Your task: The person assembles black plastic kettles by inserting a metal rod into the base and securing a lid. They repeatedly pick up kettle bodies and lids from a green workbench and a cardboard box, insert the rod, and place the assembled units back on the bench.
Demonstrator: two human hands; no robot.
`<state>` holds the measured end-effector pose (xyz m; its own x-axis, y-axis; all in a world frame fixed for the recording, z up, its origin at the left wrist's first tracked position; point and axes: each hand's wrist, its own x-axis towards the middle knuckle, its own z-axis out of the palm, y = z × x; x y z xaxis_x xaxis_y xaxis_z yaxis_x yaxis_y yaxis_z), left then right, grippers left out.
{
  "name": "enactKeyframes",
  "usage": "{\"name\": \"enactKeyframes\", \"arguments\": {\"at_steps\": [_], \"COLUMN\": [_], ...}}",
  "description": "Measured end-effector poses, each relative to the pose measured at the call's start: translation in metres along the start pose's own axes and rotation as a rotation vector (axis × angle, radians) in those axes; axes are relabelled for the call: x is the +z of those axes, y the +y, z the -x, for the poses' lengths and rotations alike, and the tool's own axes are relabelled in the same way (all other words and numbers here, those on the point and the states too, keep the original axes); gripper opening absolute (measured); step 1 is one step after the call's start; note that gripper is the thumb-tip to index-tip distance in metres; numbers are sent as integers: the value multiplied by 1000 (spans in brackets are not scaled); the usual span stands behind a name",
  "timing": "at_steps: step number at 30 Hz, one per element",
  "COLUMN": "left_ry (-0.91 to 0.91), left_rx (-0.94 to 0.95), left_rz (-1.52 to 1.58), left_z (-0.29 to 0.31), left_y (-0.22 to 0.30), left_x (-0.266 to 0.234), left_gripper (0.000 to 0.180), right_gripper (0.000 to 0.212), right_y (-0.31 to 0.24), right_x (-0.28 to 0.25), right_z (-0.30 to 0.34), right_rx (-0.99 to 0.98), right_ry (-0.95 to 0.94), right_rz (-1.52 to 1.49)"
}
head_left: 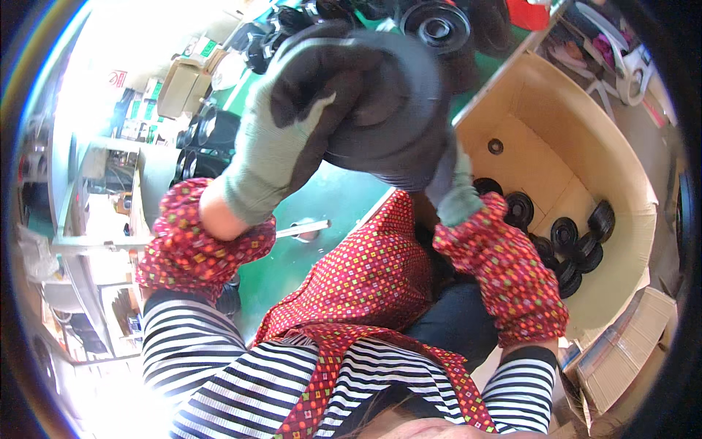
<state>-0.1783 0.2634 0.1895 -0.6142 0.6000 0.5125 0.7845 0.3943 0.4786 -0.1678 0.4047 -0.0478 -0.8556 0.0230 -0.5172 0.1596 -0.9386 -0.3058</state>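
Note:
A black round wheel (409, 91), smeared by motion, is held up over the green tabletop, close to the camera. My left hand (292, 121), in a pale green glove with a black palm, grips its left side with bent fingers over the centre. At the wheel's lower right edge is my right hand (455, 186), gloved the same way; its fingers are mostly hidden by the wheel and blur. Both forearms wear red patterned sleeve covers.
The green table (281, 271) carries more black wheels (437, 28) at its far side and left edge. To the right stands a large cardboard box (607, 146) with several black wheels (564, 234) inside. Flattened cardboard (621, 351) leans near the box. Shelving (95, 241) is at the left.

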Motion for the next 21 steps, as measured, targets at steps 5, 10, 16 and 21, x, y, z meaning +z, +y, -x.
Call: {"name": "enactKeyframes", "arguments": {"at_steps": [5, 10, 16, 21], "left_ry": [181, 176, 202, 260], "left_rx": [-387, -323, -424, -373], "left_rz": [274, -42, 98, 64], "left_z": [84, 132, 148, 152], "left_y": [-69, -119, -109, -116], "left_x": [-43, -70, -62, -77], "left_gripper": [24, 28, 25, 38], "right_gripper": [87, 81, 39, 48], "right_y": [96, 129, 48, 49], "right_x": [10, 15, 70, 126], "right_z": [-46, -41, 22, 121], "right_rx": [-91, -157, -891, -1235], "right_ry": [240, 134, -62, -647], "right_rz": [778, 1437, 1787, 1521]}}
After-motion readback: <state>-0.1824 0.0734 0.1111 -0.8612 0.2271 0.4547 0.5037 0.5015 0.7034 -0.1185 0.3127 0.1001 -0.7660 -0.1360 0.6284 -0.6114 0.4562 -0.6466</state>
